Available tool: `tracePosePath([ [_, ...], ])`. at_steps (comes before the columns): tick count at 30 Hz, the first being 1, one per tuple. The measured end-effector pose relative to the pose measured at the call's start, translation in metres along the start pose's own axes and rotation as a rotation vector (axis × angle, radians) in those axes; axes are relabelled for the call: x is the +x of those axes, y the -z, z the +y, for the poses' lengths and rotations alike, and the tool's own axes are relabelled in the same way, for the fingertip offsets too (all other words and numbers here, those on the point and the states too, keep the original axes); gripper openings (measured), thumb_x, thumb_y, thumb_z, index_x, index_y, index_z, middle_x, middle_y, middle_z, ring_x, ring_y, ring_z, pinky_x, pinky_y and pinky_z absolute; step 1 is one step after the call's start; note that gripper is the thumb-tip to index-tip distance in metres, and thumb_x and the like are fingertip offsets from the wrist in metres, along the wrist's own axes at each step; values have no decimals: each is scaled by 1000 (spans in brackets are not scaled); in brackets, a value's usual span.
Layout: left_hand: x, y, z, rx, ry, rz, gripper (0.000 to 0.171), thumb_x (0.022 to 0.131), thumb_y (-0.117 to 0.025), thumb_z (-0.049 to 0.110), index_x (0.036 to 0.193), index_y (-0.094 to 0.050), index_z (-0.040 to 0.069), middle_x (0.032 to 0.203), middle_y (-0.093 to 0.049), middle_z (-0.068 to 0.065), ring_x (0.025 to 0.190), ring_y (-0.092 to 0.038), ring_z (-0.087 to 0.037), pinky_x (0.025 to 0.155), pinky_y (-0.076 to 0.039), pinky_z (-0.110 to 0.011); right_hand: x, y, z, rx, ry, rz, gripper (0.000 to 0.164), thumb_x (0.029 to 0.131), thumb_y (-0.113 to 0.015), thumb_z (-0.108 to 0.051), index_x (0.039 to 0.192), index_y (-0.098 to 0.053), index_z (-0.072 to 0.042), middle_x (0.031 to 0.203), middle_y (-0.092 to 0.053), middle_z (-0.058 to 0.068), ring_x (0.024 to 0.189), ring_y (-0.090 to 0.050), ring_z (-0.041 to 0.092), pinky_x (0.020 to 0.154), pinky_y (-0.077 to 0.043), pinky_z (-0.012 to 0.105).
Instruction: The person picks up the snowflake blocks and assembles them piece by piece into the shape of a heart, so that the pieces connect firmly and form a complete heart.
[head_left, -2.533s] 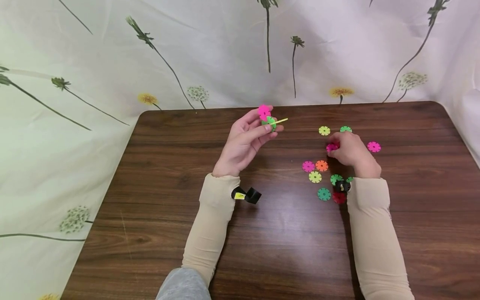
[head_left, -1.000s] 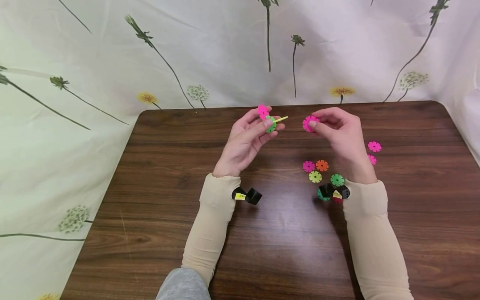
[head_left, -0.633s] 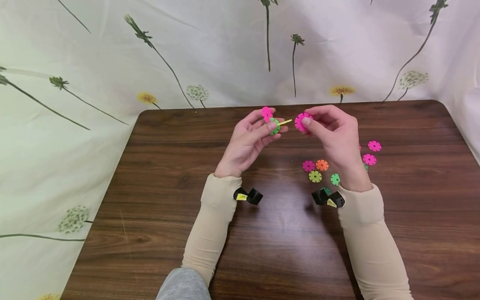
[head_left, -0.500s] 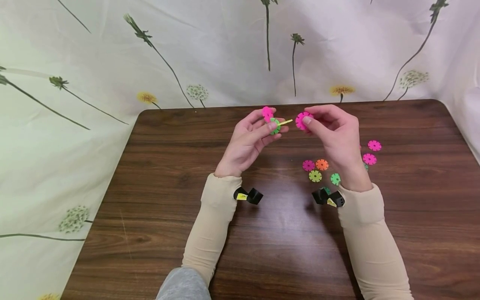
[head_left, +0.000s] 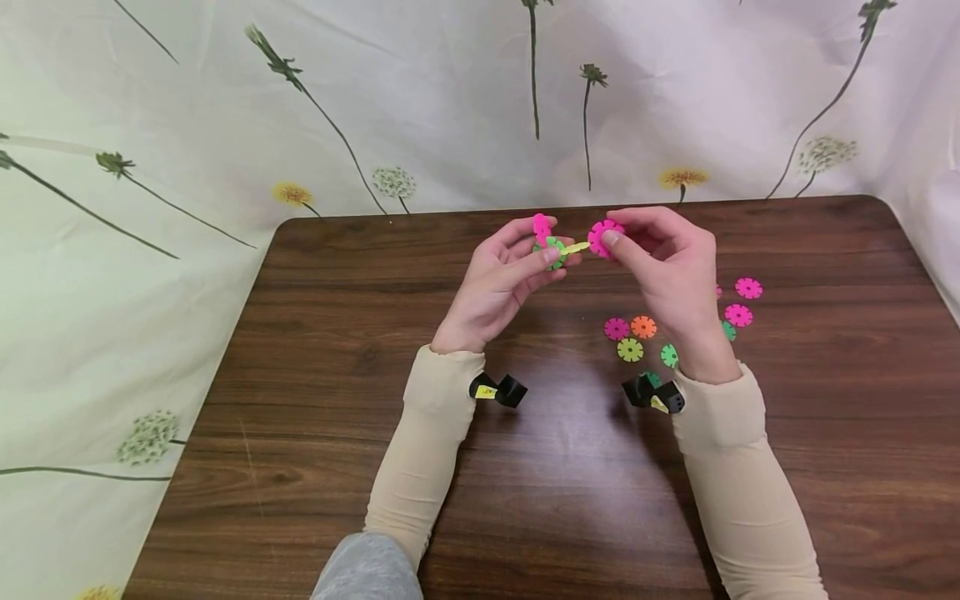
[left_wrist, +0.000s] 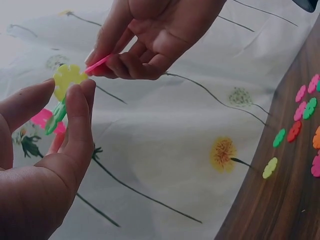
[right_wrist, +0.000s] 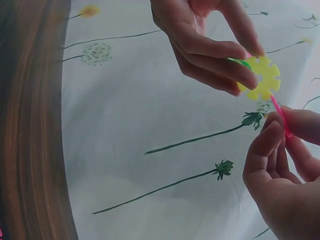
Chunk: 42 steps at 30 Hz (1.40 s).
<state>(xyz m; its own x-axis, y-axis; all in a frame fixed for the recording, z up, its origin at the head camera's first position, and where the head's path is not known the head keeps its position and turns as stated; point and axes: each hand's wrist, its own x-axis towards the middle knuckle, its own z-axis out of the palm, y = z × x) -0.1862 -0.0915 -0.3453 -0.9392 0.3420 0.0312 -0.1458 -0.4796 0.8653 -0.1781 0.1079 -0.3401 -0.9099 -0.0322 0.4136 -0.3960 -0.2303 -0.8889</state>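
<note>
Rim to rim, just between the two grips! Left hand (head_left: pixel 495 287) pinches a cluster: yellow disc (left_wrist: pixel 68 77) jutting past the fingertips, green disc (left_wrist: pixel 55 120) tucked palmward, small pink disc (head_left: pixel 542 227) beyond it. Right hand (head_left: pixel 678 267) holds a bright pink disc (head_left: pixel 602 239) between thumb and fingers, its edge right at the yellow rim; whether any slot is engaged, I cannot tell. Best approach, I'd judge: set the discs crosswise, slot facing slot, brace the left pinch near the joint against twisting, then push straight and gently. Loose discs (head_left: pixel 643 327) lie around the right wrist, on the table (head_left: pixel 300 417)
</note>
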Motion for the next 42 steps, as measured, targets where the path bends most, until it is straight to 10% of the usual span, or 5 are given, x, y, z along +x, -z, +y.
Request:
tracePosePath([
  [8,1,1,0,15,-4,1,37,91,-53,-10,128,-50,-2,102,-69,-9,91,-72,-21,77,-58,-25,-1,0,-1,-159,42,10,18,84,-71,0,102,-72,-2,89,-71,1,76,-63,16,69,-54,20],
  [42,0,1,2,-13,-23,37,30,90,-51,-15,117,-55,-4,98,-69,-8,82,-69,-13,76,-59,-25,-4,-9,1,-228,156,89,18,81,-75,0,98,-72,3,85,-73,-3,71,-65,15,64,-53,20],
])
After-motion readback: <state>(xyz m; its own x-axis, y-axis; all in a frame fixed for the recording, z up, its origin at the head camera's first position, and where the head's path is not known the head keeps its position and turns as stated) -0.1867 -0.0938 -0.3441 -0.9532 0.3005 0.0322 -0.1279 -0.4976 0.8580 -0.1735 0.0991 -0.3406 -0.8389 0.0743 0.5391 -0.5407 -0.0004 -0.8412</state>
